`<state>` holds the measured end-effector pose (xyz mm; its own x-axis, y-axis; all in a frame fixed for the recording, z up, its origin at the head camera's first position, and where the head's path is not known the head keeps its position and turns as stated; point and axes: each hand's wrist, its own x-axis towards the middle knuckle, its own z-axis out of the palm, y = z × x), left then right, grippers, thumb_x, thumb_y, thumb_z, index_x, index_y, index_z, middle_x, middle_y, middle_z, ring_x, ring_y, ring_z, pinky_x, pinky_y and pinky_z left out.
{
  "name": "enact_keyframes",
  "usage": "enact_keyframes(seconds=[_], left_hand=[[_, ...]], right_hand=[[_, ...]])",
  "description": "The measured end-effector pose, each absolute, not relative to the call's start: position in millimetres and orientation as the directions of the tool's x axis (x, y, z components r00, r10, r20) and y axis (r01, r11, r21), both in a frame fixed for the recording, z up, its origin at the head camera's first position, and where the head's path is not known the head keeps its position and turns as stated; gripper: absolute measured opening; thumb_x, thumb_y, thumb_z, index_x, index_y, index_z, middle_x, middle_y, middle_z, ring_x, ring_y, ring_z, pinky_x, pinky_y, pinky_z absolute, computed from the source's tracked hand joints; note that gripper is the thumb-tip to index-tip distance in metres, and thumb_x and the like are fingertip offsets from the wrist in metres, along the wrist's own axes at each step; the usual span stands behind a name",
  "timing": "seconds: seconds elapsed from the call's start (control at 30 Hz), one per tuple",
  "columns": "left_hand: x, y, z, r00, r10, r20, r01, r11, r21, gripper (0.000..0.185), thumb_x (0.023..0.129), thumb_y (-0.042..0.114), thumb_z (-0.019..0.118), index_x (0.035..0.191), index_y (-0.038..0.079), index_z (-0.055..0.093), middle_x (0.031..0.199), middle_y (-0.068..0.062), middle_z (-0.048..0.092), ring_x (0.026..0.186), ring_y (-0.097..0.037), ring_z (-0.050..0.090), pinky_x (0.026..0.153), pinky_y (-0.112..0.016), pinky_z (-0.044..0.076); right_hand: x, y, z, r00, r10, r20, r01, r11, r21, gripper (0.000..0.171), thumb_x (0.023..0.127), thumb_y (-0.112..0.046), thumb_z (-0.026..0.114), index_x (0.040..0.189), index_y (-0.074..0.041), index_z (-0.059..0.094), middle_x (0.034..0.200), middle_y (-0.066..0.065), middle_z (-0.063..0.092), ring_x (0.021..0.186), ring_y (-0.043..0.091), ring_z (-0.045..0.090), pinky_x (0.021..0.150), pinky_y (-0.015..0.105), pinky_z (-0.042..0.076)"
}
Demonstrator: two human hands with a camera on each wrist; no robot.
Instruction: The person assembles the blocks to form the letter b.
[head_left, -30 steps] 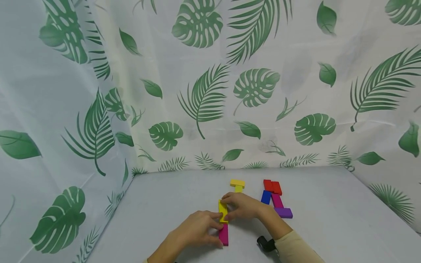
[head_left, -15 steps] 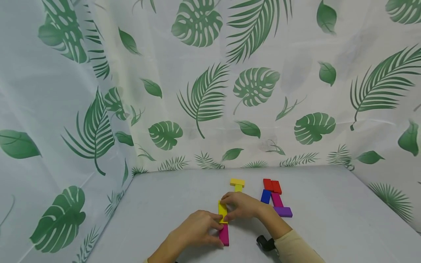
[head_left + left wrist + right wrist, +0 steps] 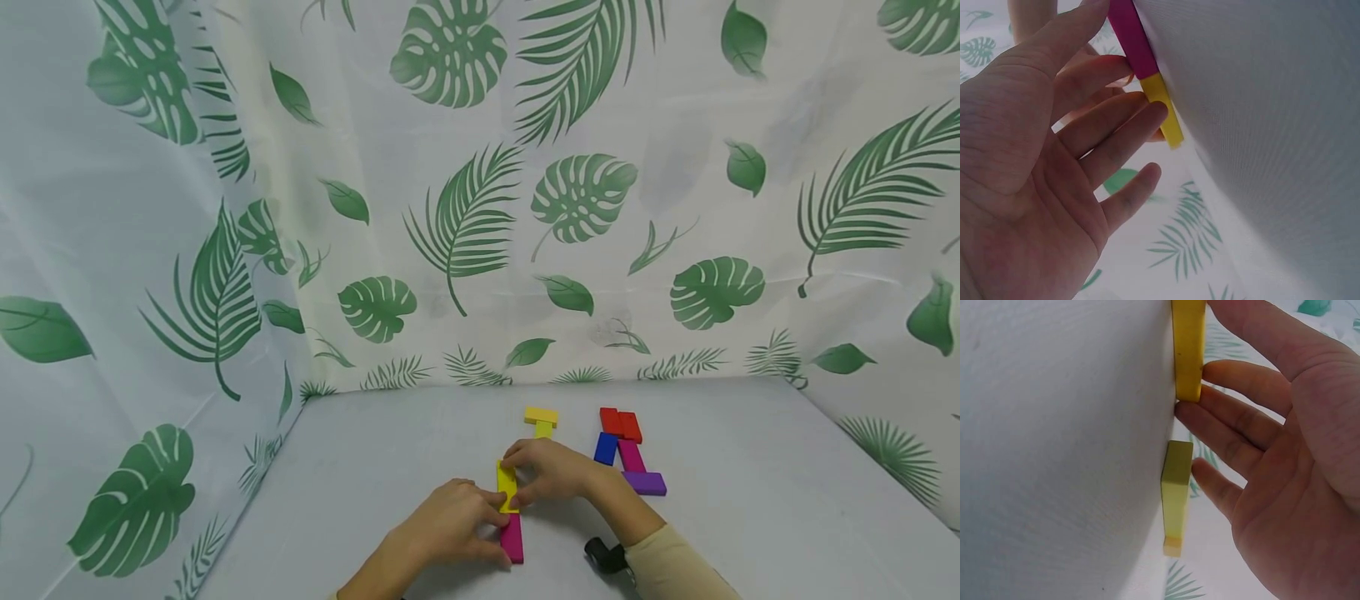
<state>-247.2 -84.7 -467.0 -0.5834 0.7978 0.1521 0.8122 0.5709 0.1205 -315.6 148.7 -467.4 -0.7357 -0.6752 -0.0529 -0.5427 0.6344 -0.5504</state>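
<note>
I'm in what looks like a curtained booth [image 3: 45, 217], its wider setting unclear to me: white cloth [image 3: 660, 108] printed with green leaves [image 3: 745, 42] hangs left, far and right of my pale tabletop [image 3: 750, 475].

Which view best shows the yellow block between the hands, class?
Head view: the yellow block shows its top end to end, slightly covered. Left wrist shows a side, partly behind the left hand; right wrist, a side cropped above.

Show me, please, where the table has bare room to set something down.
The table is bare between the left hand and the leaf-print cloth at left, and from the purple block to the cloth at right. It is crowded where the right hand holds the yellow block, and around the red blocks and blue block.
</note>
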Motion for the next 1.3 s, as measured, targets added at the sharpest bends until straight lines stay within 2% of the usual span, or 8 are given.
enact_keyframes(seconds=[0.47,0.8,0.93,1.13,1.3], left_hand=[[-246,-83,-464,-0.597,0.793,0.122,0.802,0.588,0.103,0.050,0.079,0.064,0.082,0.115,0.030,0.081,0.129,0.005,0.074,0.113,-0.005,0.070,0.103,-0.042,0.054],[-245,-82,-463,-0.605,0.792,0.084,0.795,0.596,0.110,0.050,0.078,0.066,0.081,0.115,0.032,0.082,0.128,0.009,0.074,0.108,-0.003,0.070,0.105,-0.044,0.053],[-246,-82,-463,-0.598,0.796,0.098,0.801,0.590,0.100,0.049,0.078,0.066,0.081,0.114,0.032,0.082,0.127,0.009,0.074,0.107,-0.003,0.070,0.103,-0.041,0.054],[-245,-84,-466,-0.568,0.810,0.146,0.823,0.563,0.077,0.052,0.077,0.067,0.081,0.114,0.031,0.082,0.126,0.007,0.075,0.108,-0.004,0.071,0.093,-0.028,0.056],[-245,-83,-466,-0.591,0.797,0.127,0.807,0.584,0.094,0.052,0.077,0.067,0.082,0.114,0.031,0.082,0.126,0.008,0.075,0.106,-0.003,0.071,0.092,-0.027,0.055]], right_hand=[[-315,149,-467,-0.737,-0.674,-0.054,-0.537,0.632,-0.559,0.053,0.084,-0.037,0.088,0.130,-0.014,0.074,0.132,-0.002,0.069,0.125,0.019,0.061,0.108,0.046,0.052],[-314,149,-466,-0.734,-0.676,-0.063,-0.531,0.630,-0.566,0.050,0.082,-0.037,0.088,0.127,-0.018,0.076,0.128,-0.007,0.070,0.120,0.015,0.061,0.106,0.043,0.053],[-314,150,-466,-0.729,-0.681,-0.061,-0.535,0.624,-0.570,0.049,0.083,-0.037,0.088,0.127,-0.018,0.076,0.128,-0.007,0.070,0.120,0.014,0.061,0.106,0.043,0.053],[-317,154,-467,-0.722,-0.689,-0.069,-0.524,0.609,-0.596,0.054,0.086,-0.037,0.086,0.134,-0.017,0.071,0.133,-0.007,0.069,0.123,0.015,0.062,0.107,0.044,0.053],[-319,161,-464,-0.746,-0.666,-0.024,-0.499,0.583,-0.641,0.055,0.090,-0.036,0.082,0.138,-0.015,0.067,0.140,0.000,0.067,0.133,0.024,0.058,0.110,0.054,0.049]])
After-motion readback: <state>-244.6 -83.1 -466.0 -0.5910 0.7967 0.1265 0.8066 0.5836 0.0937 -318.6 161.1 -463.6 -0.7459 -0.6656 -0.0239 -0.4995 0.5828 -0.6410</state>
